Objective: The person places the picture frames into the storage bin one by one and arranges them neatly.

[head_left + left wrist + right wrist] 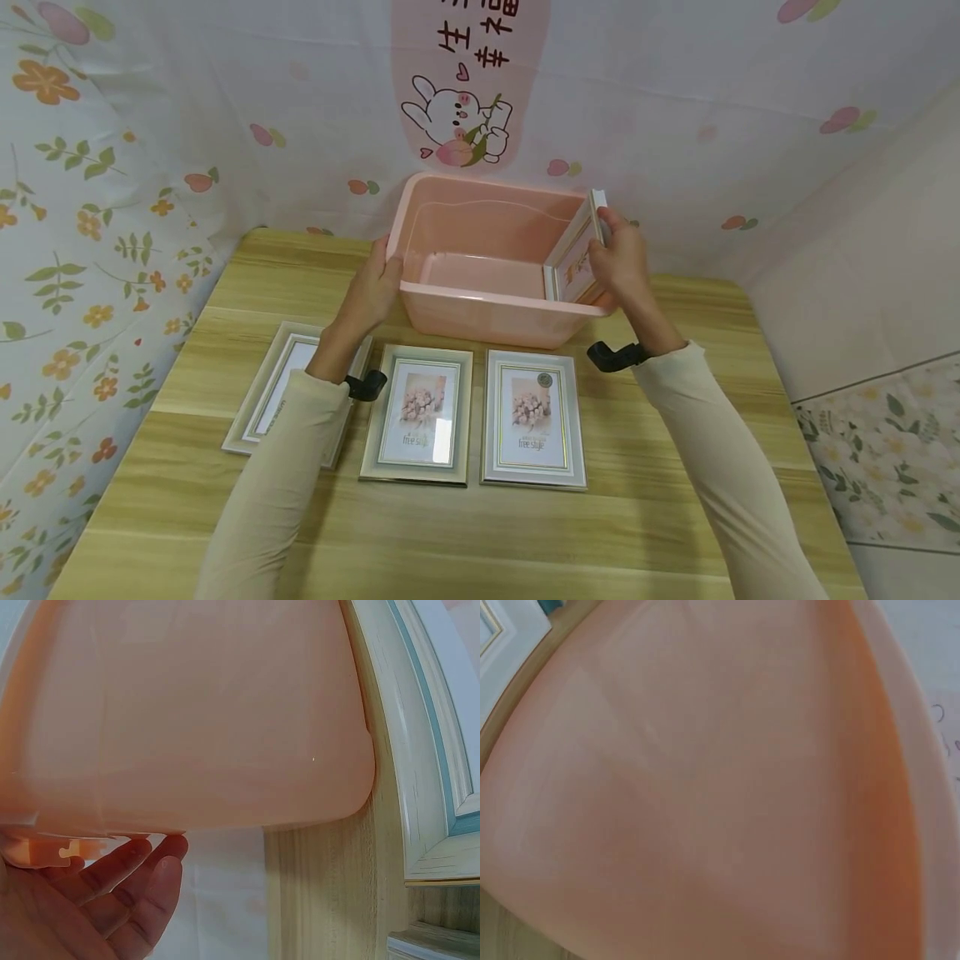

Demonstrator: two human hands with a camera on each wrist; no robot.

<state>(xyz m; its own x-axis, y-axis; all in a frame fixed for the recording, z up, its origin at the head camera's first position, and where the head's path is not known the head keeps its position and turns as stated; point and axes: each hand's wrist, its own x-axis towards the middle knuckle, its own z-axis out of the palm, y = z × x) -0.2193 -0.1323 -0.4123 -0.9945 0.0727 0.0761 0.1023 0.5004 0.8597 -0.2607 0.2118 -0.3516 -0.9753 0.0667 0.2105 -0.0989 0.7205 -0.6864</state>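
Observation:
A pink plastic tub (487, 310) stands at the back of the wooden table. My left hand (372, 287) holds its left end, thumb at the rim; in the left wrist view the fingers of that hand (124, 889) reach beneath the rim. At the tub's right end, my right hand (621, 254) grips a white picture frame (576, 254) by its outer edge. This frame stands tilted inside the tub, its lower part behind the front wall. The right wrist view is filled by the tub's outer wall (690, 787), with the right hand out of sight.
Three picture frames lie in front of the tub: one at left (258, 400) partly under my left forearm, a cream one (371, 433) in the middle, a white one (491, 425) to its right. A printed cloth (300, 100) hangs close behind the tub.

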